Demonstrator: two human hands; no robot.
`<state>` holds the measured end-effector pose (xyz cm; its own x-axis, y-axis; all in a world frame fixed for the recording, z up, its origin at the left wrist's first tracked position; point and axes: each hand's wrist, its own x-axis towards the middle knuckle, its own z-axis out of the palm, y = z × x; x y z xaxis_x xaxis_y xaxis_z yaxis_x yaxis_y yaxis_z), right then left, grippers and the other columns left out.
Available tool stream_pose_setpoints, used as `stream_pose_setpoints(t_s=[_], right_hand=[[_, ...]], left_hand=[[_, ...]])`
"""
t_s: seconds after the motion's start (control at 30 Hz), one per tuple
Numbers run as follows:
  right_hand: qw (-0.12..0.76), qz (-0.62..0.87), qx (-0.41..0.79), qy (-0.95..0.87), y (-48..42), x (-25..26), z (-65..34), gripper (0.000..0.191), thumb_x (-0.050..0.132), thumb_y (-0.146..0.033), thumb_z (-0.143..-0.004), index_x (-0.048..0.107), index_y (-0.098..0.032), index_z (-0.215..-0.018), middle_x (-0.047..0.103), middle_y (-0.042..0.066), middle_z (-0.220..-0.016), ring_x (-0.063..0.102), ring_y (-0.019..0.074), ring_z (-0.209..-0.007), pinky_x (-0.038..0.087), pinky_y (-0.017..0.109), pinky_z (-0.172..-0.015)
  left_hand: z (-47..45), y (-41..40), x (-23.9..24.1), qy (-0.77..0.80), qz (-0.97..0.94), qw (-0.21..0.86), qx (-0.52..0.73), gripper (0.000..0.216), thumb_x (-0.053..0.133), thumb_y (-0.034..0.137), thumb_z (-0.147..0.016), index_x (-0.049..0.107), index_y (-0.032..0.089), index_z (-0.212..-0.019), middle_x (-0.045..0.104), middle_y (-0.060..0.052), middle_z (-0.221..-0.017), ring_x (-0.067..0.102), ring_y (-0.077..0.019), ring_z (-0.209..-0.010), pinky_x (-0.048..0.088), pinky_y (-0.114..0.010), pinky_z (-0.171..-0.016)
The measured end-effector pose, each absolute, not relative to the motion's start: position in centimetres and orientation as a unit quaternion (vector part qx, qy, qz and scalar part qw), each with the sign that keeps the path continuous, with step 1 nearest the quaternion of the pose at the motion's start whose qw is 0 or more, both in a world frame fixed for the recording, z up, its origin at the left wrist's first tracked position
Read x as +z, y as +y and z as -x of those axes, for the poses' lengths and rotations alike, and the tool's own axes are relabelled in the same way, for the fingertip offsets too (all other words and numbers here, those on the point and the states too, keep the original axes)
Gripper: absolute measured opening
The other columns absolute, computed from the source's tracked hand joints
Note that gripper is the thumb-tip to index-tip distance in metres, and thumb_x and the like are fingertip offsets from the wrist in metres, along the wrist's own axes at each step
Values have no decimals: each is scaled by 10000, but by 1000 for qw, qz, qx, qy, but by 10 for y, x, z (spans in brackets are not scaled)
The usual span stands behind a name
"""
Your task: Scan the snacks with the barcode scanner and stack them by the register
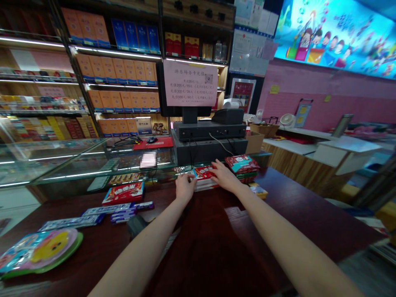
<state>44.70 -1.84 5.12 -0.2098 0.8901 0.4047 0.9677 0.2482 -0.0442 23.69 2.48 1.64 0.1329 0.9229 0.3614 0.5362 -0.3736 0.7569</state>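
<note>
A red snack box [204,172] with white lettering lies on top of a white-sided stack at the back of the dark counter. My left hand [185,186] is closed at the left end of this box, fingers curled in. At the opposite end, my right hand [223,175] grips it with the fingers over its top edge. Just right of my right hand is a pile of brown and teal snack packs [243,164], with a yellow packet [258,190] in front of it. The undersides of both hands' grips are hidden.
Left on the counter are a red box [123,193], purple packets [123,214], long blue packs [72,222], a dark scanner-like device [137,226] and a duck-patterned package [46,249]. Behind stand a glass case [71,165] and a cash register [210,131] with cables.
</note>
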Motion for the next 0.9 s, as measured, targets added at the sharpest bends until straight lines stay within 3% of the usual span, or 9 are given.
stream_pose_setpoints(t_s=[0.3, 0.53, 0.9], right_hand=[[188, 574, -96, -791, -24, 59, -422, 340, 627, -132, -871, 720, -148, -1197, 509, 192, -1491, 292, 337, -1500, 297, 565, -1204], [193, 545, -106, -809, -23, 58, -391, 247, 635, -114, -878, 755, -148, -1091, 578, 185, -1415, 369, 328, -1465, 373, 539, -1173], [220, 500, -80, -834, -10, 44, -343, 313, 609, -113, -889, 716, -170, -1177, 623, 149, -1366, 442, 289, -1421, 396, 528, -1166]], left_hand=[[-203, 29, 31, 501, -738, 195, 408, 129, 684, 209, -811, 753, 207, -920, 669, -90, -1109, 606, -222, -1080, 454, -367, -1001], [-167, 33, 41, 481, -767, 165, 391, 105, 649, 200, -832, 749, 203, -865, 690, -79, -1044, 608, -227, -1052, 464, -372, -982], [-100, 39, 44, 476, -790, 105, 373, 108, 629, 208, -851, 735, 221, -862, 710, -55, -997, 631, -227, -1020, 465, -365, -988]])
